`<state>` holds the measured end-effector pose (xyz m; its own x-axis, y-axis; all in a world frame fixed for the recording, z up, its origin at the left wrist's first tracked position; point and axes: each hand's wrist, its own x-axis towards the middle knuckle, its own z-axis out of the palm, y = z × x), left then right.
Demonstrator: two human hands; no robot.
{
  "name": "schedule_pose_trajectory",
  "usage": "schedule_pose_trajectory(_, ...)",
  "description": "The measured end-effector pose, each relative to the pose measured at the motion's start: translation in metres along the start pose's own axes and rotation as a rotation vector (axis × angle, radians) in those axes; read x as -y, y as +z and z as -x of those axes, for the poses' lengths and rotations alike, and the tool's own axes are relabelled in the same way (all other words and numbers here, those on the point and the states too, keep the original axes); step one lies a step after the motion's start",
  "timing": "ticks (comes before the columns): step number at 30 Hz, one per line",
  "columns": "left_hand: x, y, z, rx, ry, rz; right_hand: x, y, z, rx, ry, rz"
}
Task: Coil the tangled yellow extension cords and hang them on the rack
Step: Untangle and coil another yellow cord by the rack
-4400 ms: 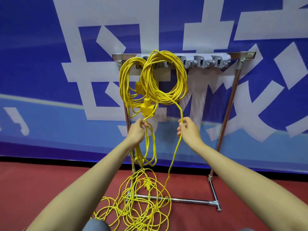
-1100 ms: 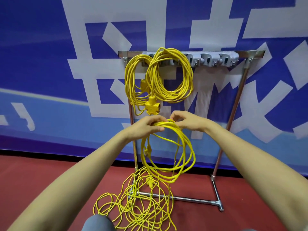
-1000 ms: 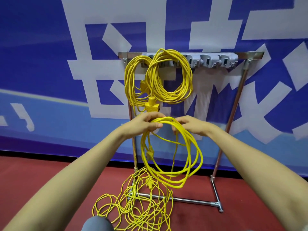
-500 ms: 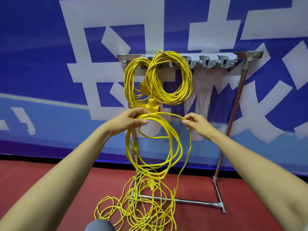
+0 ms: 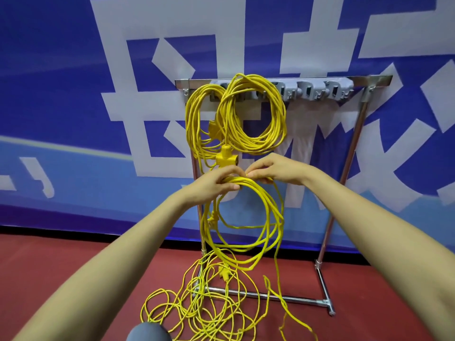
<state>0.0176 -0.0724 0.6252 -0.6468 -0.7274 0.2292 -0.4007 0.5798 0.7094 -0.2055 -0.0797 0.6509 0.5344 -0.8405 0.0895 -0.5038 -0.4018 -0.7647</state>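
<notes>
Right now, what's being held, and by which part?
Both hands hold the half-coiled yellow cord at the top of its loops: the left hand grips the gathered loops, and the right hand pinches the strands just beside it.

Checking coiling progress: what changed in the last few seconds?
The right hand swung left to meet the left hand, laying another loop onto the hand-held coil, which grew from loose strands. Left hand keeps gripping it. Hung coils and rack stayed put.
</notes>
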Motion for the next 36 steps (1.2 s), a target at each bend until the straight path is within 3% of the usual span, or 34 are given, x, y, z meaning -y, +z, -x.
schedule_pose_trajectory(7,-0.01,-0.004,0.001,-0.009,-0.002,0.207,-0.012,0.005,0.004,-0.05,0.046,0.05)
schedule_pose_trajectory(11,-0.024,-0.013,0.003,0.058,0.04,0.25,-0.031,0.019,0.006,-0.076,0.169,-0.146)
schedule_pose_trajectory(19,-0.032,-0.035,0.01,0.087,0.034,0.287,-0.053,0.025,0.015,0.055,0.32,-0.475)
schedule_pose_trajectory(23,-0.014,-0.037,0.015,0.099,-0.031,0.296,-0.062,0.019,0.019,0.056,0.364,-0.36)
schedule_pose_trajectory(27,0.007,-0.037,0.021,0.069,-0.076,0.277,-0.057,-0.005,0.024,-0.097,0.276,-0.447)
schedule_pose_trajectory(36,0.015,-0.014,0.0,-0.018,-0.11,0.056,-0.009,0.001,0.011,-0.175,0.056,-0.163)
